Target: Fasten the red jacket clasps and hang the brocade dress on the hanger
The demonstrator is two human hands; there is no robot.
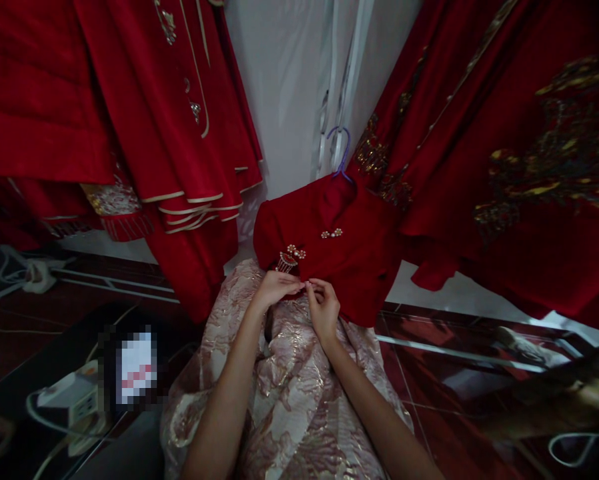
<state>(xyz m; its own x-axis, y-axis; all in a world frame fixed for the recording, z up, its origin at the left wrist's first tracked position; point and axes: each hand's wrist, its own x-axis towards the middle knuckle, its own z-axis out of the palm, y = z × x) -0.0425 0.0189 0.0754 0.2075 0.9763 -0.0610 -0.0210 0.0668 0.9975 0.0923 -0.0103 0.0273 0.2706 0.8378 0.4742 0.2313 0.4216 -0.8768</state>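
Observation:
A red garment (364, 253) on a purple hanger (347, 150) lies over the lap, its collar pointing away from me. Beaded flower ornaments (332, 233) sit near its neck, and a beaded tassel ornament (287, 259) hangs left of its front. My left hand (278, 288) is pinched at the garment's lower front, just below that tassel. Opposite it, my right hand (323, 308) pinches the same spot, fingertips nearly touching the left ones. Any small fastener between the fingertips is too small to make out. Beneath both wrists spreads a shiny pink-and-silver patterned cloth (299, 407).
Red garments with pale piping (144, 100) hang at the left. Gold-embroidered red garments (479, 133) hang at the right. A white power strip (74, 397) with cables and a lit, blurred-out screen (137, 367) lie on a dark surface at lower left. White rack bars (459, 353) run near the floor.

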